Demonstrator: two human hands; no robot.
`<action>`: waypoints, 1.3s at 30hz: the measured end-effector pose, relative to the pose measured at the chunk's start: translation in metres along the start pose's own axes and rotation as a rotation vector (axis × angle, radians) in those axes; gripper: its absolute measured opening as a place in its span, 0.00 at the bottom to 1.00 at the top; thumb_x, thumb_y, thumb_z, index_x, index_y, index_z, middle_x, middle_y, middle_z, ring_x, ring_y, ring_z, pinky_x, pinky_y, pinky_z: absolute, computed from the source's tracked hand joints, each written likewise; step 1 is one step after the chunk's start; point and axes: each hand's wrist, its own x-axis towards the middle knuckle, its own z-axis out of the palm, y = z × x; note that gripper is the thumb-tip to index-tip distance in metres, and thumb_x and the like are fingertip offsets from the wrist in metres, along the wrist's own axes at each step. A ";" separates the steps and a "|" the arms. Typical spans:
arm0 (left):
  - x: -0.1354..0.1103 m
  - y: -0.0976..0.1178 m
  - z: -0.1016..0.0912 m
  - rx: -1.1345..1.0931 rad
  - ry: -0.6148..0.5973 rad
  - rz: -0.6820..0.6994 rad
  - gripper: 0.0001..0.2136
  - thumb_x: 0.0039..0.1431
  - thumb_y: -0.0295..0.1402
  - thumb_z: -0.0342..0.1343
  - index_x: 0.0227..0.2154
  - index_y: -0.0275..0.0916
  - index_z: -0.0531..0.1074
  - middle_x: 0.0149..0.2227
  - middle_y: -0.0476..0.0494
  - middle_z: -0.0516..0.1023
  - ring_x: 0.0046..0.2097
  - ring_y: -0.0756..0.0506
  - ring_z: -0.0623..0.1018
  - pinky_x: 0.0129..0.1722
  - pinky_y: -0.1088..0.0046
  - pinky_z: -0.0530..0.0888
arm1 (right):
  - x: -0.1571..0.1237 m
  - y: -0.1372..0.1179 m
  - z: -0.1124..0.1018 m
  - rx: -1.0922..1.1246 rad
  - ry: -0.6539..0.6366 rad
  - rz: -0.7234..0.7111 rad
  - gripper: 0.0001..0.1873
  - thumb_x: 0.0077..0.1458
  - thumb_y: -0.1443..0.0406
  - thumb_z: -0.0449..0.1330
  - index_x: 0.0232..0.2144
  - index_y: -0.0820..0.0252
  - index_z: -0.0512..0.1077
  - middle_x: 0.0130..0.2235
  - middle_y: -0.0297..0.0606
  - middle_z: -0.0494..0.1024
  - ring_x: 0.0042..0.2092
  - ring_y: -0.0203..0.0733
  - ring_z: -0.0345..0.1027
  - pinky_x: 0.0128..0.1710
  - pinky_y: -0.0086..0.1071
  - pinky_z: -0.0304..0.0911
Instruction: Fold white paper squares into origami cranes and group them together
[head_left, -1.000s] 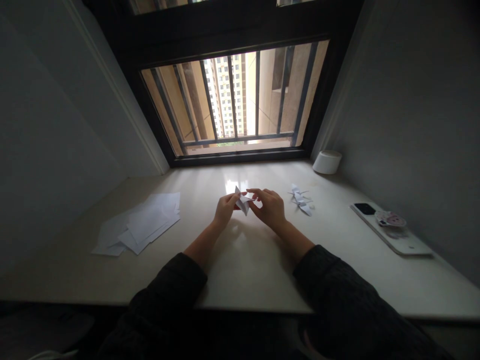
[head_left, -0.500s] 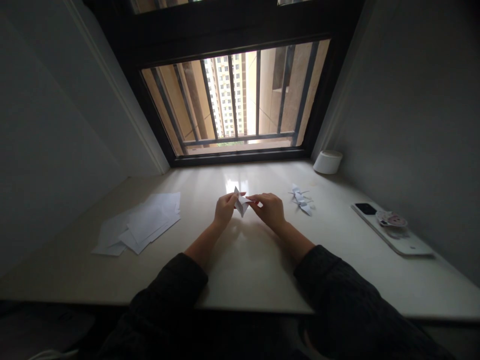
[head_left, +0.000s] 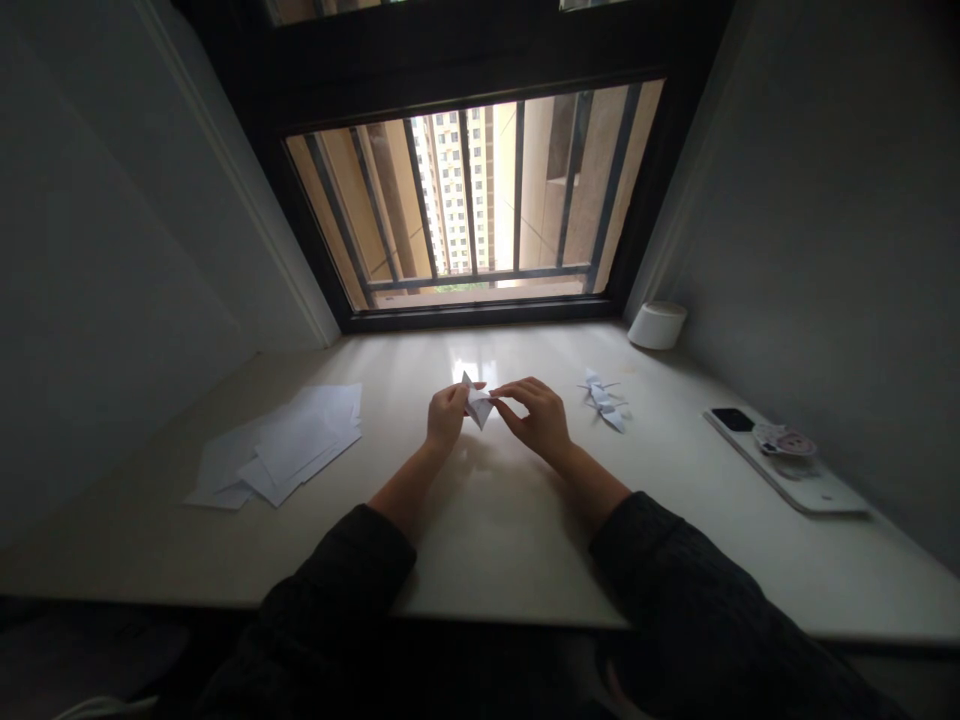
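A small folded piece of white paper (head_left: 475, 405) is held just above the pale table (head_left: 495, 520), at its middle. My left hand (head_left: 445, 418) pinches its left side with fingers closed. Fingertips of my right hand (head_left: 538, 415) pinch its right edge. Both forearms in dark sleeves reach in from the near edge.
A loose pile of white paper sheets (head_left: 281, 445) lies at the left. A finished folded paper figure (head_left: 604, 400) lies right of my hands. Further right are a phone (head_left: 784, 460) with a round sticker and a white round container (head_left: 657, 324). A barred window (head_left: 480, 200) stands behind.
My hands and the folded paper have shifted slightly left, and my right fingers have closed in on the paper's edge. Nothing else has moved.
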 end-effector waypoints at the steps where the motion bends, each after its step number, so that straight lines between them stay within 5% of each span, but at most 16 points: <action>1: 0.000 0.000 -0.001 0.008 0.008 0.000 0.19 0.54 0.39 0.47 0.38 0.33 0.78 0.25 0.45 0.76 0.26 0.50 0.70 0.25 0.77 0.68 | 0.000 -0.001 -0.001 0.002 -0.003 -0.023 0.07 0.56 0.64 0.58 0.36 0.53 0.75 0.35 0.35 0.79 0.37 0.42 0.70 0.37 0.35 0.64; 7: 0.001 -0.001 -0.002 0.028 0.020 -0.005 0.19 0.54 0.39 0.47 0.38 0.34 0.78 0.25 0.45 0.75 0.26 0.51 0.70 0.25 0.78 0.68 | 0.001 -0.004 -0.004 -0.014 -0.012 -0.057 0.07 0.55 0.66 0.58 0.34 0.53 0.75 0.35 0.34 0.80 0.37 0.41 0.70 0.38 0.35 0.64; 14: 0.002 -0.001 -0.001 -0.033 0.046 -0.018 0.19 0.55 0.41 0.49 0.39 0.32 0.77 0.30 0.42 0.79 0.29 0.49 0.74 0.27 0.75 0.72 | -0.001 0.002 0.001 0.050 0.078 0.129 0.04 0.53 0.64 0.60 0.29 0.54 0.76 0.32 0.34 0.80 0.34 0.40 0.71 0.34 0.34 0.65; 21: -0.001 0.012 0.003 -0.235 -0.145 0.021 0.33 0.51 0.46 0.59 0.57 0.36 0.62 0.46 0.35 0.77 0.43 0.43 0.77 0.39 0.68 0.74 | -0.001 0.005 0.001 0.113 0.156 0.349 0.08 0.51 0.58 0.62 0.27 0.54 0.76 0.28 0.33 0.78 0.29 0.39 0.69 0.30 0.33 0.65; 32: -0.001 0.009 0.003 -0.234 -0.268 0.053 0.35 0.44 0.38 0.66 0.57 0.37 0.63 0.52 0.32 0.72 0.41 0.42 0.78 0.41 0.64 0.75 | -0.001 0.005 0.001 0.080 0.156 0.418 0.08 0.50 0.58 0.61 0.28 0.54 0.75 0.27 0.33 0.78 0.27 0.38 0.68 0.30 0.32 0.64; 39: -0.004 0.012 0.003 -0.089 -0.149 0.097 0.40 0.39 0.35 0.69 0.58 0.40 0.61 0.53 0.35 0.70 0.42 0.41 0.78 0.38 0.67 0.77 | -0.002 0.005 0.002 0.032 0.136 0.405 0.07 0.51 0.59 0.60 0.27 0.55 0.75 0.27 0.33 0.77 0.28 0.37 0.67 0.29 0.31 0.62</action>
